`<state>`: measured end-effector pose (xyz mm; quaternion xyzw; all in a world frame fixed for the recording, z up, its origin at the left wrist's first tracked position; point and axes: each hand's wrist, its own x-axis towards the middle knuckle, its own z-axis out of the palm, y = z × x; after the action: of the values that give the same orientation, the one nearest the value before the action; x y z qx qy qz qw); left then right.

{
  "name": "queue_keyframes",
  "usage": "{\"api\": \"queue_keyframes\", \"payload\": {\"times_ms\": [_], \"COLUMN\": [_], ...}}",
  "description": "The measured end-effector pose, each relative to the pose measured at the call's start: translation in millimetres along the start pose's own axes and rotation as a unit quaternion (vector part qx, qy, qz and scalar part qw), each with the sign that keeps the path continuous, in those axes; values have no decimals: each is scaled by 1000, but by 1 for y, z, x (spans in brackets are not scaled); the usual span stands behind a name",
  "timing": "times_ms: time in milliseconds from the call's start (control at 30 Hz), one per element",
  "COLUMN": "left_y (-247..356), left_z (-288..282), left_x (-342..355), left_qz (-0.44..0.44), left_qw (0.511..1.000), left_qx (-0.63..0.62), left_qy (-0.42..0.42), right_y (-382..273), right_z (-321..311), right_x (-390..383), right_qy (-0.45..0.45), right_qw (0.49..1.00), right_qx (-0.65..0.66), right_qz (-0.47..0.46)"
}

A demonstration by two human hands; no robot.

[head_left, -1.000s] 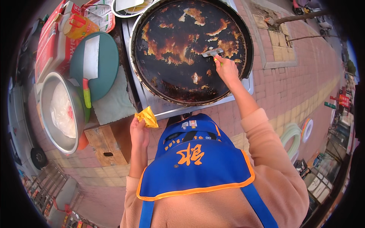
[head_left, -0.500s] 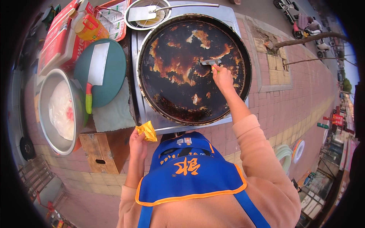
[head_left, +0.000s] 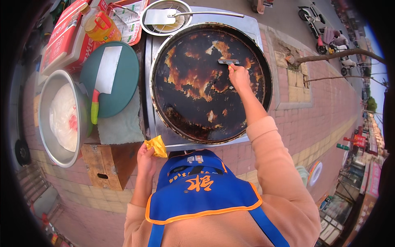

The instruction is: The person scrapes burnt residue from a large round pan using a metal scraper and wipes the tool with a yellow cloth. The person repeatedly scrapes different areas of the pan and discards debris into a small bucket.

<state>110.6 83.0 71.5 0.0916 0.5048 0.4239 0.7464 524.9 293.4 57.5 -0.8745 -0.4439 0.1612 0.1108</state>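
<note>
A large round black pan (head_left: 189,115) with brown burnt patches lies on a metal stand (head_left: 153,133). Over its right half, my right hand (head_left: 240,77) is closed around the handle of a scraper (head_left: 228,61), whose flat metal blade is at the pan's surface. My left hand (head_left: 146,159) pinches a crumpled yellow wrapper (head_left: 157,146) near the stand's front left corner. Most of the scraper's handle is hidden in my fist.
Left of the pan are a green round board (head_left: 123,92) with a cleaver (head_left: 108,70), a metal bowl (head_left: 85,119) holding a plastic bag, a wooden box (head_left: 101,164) and an oil jug (head_left: 101,26). Behind stands a pot (head_left: 189,9) with a long-handled turner (head_left: 160,17). Tree branches (head_left: 337,54) reach in at right.
My right hand has shifted slightly away from me with the scraper, its blade turning flatter across the pan. The left hand still holds the wrapper. The whole view has tilted slightly.
</note>
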Motion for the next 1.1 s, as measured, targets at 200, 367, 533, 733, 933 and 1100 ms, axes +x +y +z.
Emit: {"api": "queue_keyframes", "payload": {"times_ms": [200, 367, 533, 733, 933, 1100], "left_y": [-1, -8, -10, -5, -2, -4], "left_z": [-4, -9, -9, -7, -5, -6], "left_x": [5, 11, 14, 11, 9, 14], "left_qz": [-3, -11, -13, -16, -21, -27], "left_qw": [1000, 1000, 1000, 1000, 1000, 1000], "left_qx": [-11, -9, 3, 19, -13, 11], "left_qy": [-1, -7, -19, -4, 11, -1], "right_y": [2, 3, -4, -25, -27, -34], "right_z": [4, 8, 5, 5, 6, 15], "right_x": [5, 3, 1, 26, 32, 28], "right_qy": [23, 35, 10, 5, 23, 55], "right_qw": [1000, 999, 1000, 1000, 999, 996], "right_qx": [14, 10, 3, 15, 19, 56], "right_qz": [-3, -1, 18, 25, 32, 45]}}
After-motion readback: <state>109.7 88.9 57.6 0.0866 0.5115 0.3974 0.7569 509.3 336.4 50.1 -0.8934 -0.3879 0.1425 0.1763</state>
